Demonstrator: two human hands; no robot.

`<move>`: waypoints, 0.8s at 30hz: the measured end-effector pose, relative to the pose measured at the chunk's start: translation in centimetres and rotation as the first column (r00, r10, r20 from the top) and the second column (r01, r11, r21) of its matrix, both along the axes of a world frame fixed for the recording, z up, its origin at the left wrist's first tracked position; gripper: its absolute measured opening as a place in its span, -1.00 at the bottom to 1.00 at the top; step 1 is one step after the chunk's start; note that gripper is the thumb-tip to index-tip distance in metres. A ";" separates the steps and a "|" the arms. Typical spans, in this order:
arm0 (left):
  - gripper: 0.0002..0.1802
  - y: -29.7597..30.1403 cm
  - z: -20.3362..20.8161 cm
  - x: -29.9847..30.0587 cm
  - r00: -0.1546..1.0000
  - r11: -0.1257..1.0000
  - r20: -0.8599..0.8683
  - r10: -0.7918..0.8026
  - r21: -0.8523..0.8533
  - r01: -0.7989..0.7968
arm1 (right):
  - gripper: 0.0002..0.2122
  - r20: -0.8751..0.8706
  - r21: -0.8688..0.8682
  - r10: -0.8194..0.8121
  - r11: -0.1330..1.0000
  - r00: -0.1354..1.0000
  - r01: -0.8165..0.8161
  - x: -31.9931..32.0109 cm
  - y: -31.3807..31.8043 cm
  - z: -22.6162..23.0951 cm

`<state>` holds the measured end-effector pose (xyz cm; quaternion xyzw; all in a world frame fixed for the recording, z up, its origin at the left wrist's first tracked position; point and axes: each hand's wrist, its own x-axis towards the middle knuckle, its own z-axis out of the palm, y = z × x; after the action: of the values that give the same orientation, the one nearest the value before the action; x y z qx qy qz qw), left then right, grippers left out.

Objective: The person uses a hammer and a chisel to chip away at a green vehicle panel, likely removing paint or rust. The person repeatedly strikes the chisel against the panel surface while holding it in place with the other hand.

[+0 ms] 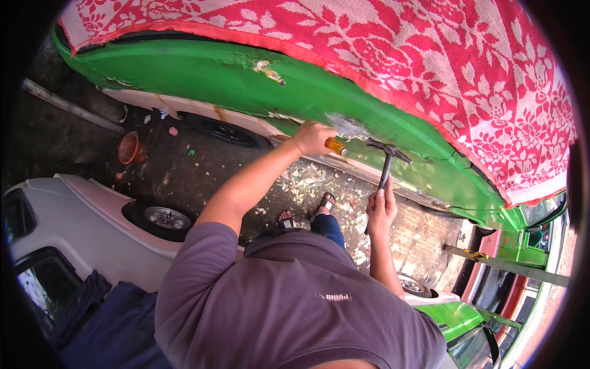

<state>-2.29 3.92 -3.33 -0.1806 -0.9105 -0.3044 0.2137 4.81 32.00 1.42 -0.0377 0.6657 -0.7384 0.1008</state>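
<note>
My left hand (pixel 313 138) is closed around a tool with an amber handle (pixel 335 146), perhaps a chisel or screwdriver. Its blade is hidden by the hand, and the butt of the handle points right. My right hand (pixel 381 208) grips the dark shaft of a hammer (pixel 389 149), head up. The hammer head is a short way right of the handle's butt, apart from it. Both tools are close to the side of a green car body (pixel 215 67), where a grey, scraped patch (pixel 348 126) shows beside my left hand. Filler or paint is chipped at a yellowish spot (pixel 268 72) farther up.
A red floral cloth (pixel 393 55) covers the car's top. Paint flakes (pixel 307 181) litter the ground around my feet. A reddish-brown bucket (pixel 129 149) stands at left, near a white car (pixel 92 221) with dark clothing (pixel 120 320) on it. Another green car (pixel 455 317) is at lower right.
</note>
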 end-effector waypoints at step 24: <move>-0.68 -0.7 1.7 -0.8 0.994 0.987 -0.083 0.075 0.149 -0.062 | -0.57 -0.164 0.293 0.097 0.955 0.982 -0.045 0.2 -3.1 0.3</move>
<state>-3.08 3.18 -1.61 -0.1463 -0.8812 -0.3544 0.2766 4.96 28.88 1.69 -0.1118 0.7706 -0.6233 0.0723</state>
